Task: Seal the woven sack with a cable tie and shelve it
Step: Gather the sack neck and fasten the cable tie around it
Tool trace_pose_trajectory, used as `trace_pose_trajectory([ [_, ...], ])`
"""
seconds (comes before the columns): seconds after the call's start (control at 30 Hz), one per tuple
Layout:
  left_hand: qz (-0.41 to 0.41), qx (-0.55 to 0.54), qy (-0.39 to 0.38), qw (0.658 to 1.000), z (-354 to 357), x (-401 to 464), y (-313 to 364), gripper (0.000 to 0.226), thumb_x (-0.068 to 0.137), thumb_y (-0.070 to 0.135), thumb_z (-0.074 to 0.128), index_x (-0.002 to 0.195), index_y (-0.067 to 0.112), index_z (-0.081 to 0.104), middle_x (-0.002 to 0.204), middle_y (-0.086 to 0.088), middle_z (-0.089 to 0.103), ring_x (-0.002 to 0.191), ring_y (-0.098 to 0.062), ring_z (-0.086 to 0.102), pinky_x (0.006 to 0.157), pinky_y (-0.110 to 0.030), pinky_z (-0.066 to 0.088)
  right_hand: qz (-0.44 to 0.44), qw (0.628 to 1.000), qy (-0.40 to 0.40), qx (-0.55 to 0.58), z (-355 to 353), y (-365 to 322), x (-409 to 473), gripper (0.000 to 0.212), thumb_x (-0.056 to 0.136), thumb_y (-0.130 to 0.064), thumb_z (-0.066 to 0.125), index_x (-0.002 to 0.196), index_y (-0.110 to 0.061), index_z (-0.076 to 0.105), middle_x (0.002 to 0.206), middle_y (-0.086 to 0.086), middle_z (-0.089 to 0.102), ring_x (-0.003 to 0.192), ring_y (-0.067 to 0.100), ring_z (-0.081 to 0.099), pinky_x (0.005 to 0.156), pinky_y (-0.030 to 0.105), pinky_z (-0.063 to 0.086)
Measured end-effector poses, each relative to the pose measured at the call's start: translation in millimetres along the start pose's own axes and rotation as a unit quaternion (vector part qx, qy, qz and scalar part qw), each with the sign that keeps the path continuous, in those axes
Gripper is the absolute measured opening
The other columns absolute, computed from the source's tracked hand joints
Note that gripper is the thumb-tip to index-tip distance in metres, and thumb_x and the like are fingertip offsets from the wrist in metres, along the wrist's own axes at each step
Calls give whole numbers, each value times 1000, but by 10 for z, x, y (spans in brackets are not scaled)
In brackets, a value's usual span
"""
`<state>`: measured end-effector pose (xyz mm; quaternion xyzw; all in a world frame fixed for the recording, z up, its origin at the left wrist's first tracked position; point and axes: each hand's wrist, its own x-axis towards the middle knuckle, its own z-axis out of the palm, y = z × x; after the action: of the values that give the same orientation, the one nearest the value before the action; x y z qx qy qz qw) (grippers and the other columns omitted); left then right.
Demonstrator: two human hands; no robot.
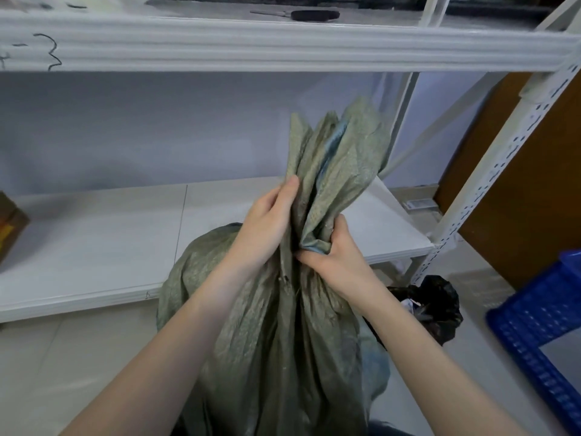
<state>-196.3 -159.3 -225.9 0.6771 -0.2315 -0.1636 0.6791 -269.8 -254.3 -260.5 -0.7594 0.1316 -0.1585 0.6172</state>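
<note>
Nearest the camera, the green woven sack [276, 335] stands on the floor in front of the white rack, its neck gathered upward. The left hand [264, 228] clasps the bunched neck from the left; the right hand [333, 256] clenches folds lower on the right. Far left, a black scrawl like "3" [50, 51] marks the upper shelf beam. The lower shelf [94, 247] lies open behind the sack. A blue crate [540, 325] sits at the right.
</note>
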Motion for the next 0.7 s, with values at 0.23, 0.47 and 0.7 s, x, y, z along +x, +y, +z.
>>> trace_pose_trajectory([
  [0.23, -126, 454, 10, 882, -631, 38, -556, 78, 76, 76, 16, 136, 31, 39, 143, -6, 44, 128, -33, 42, 104, -47, 34, -35, 998, 31, -46, 157, 24, 92, 34, 88, -3, 51, 116, -9, 34, 109, -5, 52, 103, 8, 51, 87, 17, 41],
  [0.47, -149, 344, -3, 927, -690, 3, -474, 31, 85, 40, 55, 101, 14, 63, 108, -10, 66, 104, -27, 60, 89, -32, 47, 16, 999, 24, -25, 343, -83, 93, 24, 89, -14, 49, 105, -12, 31, 96, -15, 48, 100, 14, 49, 81, 29, 40],
  [0.7, -118, -144, 51, 981, -476, -43, -252, 21, 83, -2, 48, 91, -1, 67, 78, -16, 68, 66, -24, 65, 61, -26, 53, 45, 996, 35, -66, 455, -94, 107, 64, 72, -47, 71, 109, -16, 29, 118, -4, 52, 110, 14, 52, 93, 32, 42],
])
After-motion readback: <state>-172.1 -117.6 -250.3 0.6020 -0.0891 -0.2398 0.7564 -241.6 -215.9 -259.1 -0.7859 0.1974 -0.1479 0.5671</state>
